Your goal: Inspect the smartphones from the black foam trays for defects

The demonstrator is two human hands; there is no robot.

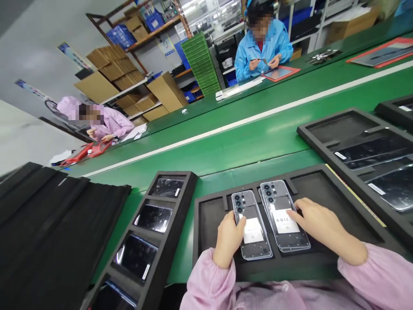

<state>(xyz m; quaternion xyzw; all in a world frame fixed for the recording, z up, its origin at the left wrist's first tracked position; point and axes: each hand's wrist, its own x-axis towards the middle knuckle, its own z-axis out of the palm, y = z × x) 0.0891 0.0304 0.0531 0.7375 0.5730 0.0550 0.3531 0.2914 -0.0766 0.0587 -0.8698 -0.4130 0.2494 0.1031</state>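
Two places hold silver smartphones over a black foam tray, backs up, with camera lenses at the top and white labels. My left hand [229, 237] grips the left smartphone [256, 247] by its side edge, thumb on its back near the label. My right hand [314, 219] is closed on the right smartphone [288, 239], thumb on the label and fingers at the far right edge. A second phone's edge shows beneath that one, slightly offset. The foam tray [209, 215] lies under both hands. Parts of the fingers are hidden behind the phones.
Left stands a narrow foam tray [176, 219] of dark-screened phones; beyond it, stacked black foam trays [48, 241]. Another foam tray [322, 133] holding dark screens lies right. Across the green bench [226, 150] sit a person in blue [280, 38] and a person in pink [116, 122].
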